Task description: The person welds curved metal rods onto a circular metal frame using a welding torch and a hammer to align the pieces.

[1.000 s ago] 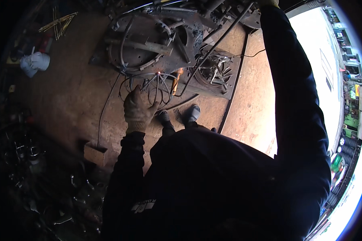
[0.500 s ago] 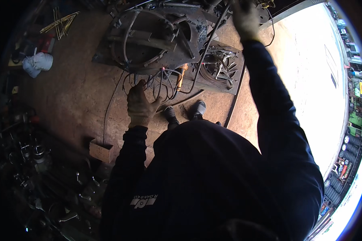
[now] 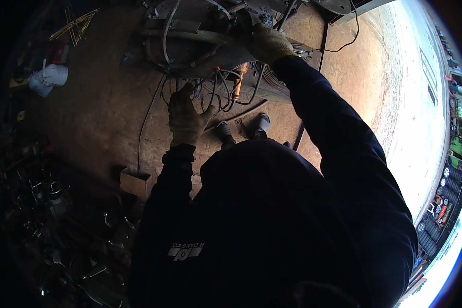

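My left hand (image 3: 186, 119), in a pale work glove, is open at the near edge of a dark metal workbench (image 3: 200, 66). Its thumb stands apart from the fingers, and the fingertips are close to black cables (image 3: 210, 92) hanging there. An orange-handled tool (image 3: 238, 82) hangs among those cables, right of this hand. Farther forward, my gloved right hand (image 3: 270, 43) reaches over the bench's right part. Its fingers fade into shadow, so their grip is hidden. Left of it lies a curved metal frame of bent rods (image 3: 165, 36) with a flat bar (image 3: 190, 36) across.
Coiled wire and metal pieces (image 3: 300, 50) lie right of the bench. A small box (image 3: 134, 182) stands on the floor, with a cord running to it. Dark metal parts (image 3: 51, 190) crowd the lower left. A white bundle (image 3: 49, 79) and thin yellow rods (image 3: 74, 25) are farther left.
My right hand has come back and to the left, from beyond the bench's far right to over the bench top. My left hand stays near the cables. The view has shifted slightly.
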A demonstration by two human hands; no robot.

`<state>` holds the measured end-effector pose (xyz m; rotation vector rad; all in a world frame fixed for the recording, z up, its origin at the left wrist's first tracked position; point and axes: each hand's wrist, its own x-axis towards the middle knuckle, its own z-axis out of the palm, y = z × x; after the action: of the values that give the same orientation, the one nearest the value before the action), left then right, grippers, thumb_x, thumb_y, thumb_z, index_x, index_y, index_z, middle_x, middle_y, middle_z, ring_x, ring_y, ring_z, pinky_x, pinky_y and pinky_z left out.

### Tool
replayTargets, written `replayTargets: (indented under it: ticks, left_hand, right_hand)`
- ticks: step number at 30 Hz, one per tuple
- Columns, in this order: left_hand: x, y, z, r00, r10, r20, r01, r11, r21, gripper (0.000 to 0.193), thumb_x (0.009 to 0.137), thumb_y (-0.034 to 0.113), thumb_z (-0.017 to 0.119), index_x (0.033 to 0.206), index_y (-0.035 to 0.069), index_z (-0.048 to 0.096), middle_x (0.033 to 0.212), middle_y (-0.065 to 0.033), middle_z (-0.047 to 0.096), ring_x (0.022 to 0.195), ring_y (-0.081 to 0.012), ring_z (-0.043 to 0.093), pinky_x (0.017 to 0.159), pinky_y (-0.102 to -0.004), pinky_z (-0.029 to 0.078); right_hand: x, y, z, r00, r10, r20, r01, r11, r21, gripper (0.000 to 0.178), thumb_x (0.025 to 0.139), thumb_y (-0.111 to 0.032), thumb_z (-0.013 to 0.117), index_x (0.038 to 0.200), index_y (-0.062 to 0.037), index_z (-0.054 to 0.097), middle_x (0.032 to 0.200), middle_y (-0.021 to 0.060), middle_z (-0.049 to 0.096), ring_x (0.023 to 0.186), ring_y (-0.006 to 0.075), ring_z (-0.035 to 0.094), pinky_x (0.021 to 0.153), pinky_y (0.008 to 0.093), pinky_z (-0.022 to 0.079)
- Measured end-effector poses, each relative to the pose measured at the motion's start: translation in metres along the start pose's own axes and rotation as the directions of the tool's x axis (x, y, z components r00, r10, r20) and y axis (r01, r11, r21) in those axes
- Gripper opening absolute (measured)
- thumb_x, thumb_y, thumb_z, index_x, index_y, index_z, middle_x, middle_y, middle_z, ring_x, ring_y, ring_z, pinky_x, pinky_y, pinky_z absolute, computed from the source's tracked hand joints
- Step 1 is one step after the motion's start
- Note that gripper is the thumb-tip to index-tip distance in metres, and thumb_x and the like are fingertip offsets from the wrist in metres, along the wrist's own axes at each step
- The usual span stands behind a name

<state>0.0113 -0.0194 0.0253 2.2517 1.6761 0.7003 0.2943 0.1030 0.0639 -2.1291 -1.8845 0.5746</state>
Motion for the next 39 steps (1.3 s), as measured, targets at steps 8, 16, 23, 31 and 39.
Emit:
replayTargets:
  ticks: [8,16,23,31,39]
  left_hand:
    - [-0.001,-0.013,0.009,1.000,0.014,0.013,-0.014,0.999,-0.044,0.088,0.070,0.041,0.086,0.138,0.005,0.045,0.127,-0.0156,0.057,0.119,-0.0363,0.054,0.097,-0.0506,0.051]
    - [-0.005,-0.031,0.028,0.964,0.195,-0.183,-0.204,0.978,-0.034,0.084,0.068,0.036,0.088,0.134,0.004,0.046,0.126,-0.0185,0.056,0.120,-0.0427,0.052,0.099,-0.0552,0.047]
    - [-0.004,-0.034,0.029,0.876,0.303,-0.375,-0.313,0.949,0.036,0.080,0.071,0.041,0.087,0.133,0.009,0.046,0.124,-0.0158,0.056,0.122,-0.0454,0.051,0.100,-0.0591,0.047]
    - [-0.002,-0.027,0.024,0.779,0.380,-0.498,-0.369,0.921,0.125,0.078,0.077,0.048,0.084,0.133,0.010,0.045,0.122,-0.0110,0.058,0.120,-0.0402,0.055,0.099,-0.0533,0.050]
    - [-0.003,-0.031,0.023,0.962,0.218,-0.165,-0.228,0.972,-0.047,0.084,0.070,0.048,0.087,0.130,0.003,0.050,0.112,-0.0171,0.061,0.103,-0.0370,0.061,0.087,-0.0504,0.053]
  right_hand:
    - [0.019,0.006,-0.024,0.938,-0.026,0.347,-0.140,0.884,0.445,0.036,0.098,-0.032,0.053,0.116,-0.0056,0.069,0.084,0.0173,0.071,0.075,0.0329,0.071,0.075,0.0422,0.056]
    - [-0.044,-0.002,-0.015,0.830,-0.024,-0.558,0.341,0.813,0.472,0.035,0.098,-0.038,0.063,0.112,-0.0052,0.066,0.074,0.0012,0.058,0.068,0.0125,0.058,0.062,0.0297,0.050]
    - [-0.147,-0.006,-0.031,0.968,0.191,-0.163,0.053,0.480,0.876,0.027,0.102,-0.031,0.059,0.107,-0.0048,0.064,0.071,-0.0031,0.055,0.059,0.0057,0.050,0.052,0.0228,0.040]
    - [-0.230,0.034,0.022,0.888,0.451,-0.086,-0.113,0.397,0.911,0.028,0.104,-0.031,0.056,0.111,-0.0048,0.065,0.068,-0.0049,0.048,0.056,0.0048,0.048,0.048,0.0230,0.039]
    - [-0.248,0.028,0.032,0.858,0.508,0.083,-0.353,0.464,0.813,0.031,0.103,-0.032,0.057,0.114,-0.0052,0.068,0.078,0.0022,0.062,0.059,0.0081,0.054,0.051,0.0255,0.044]
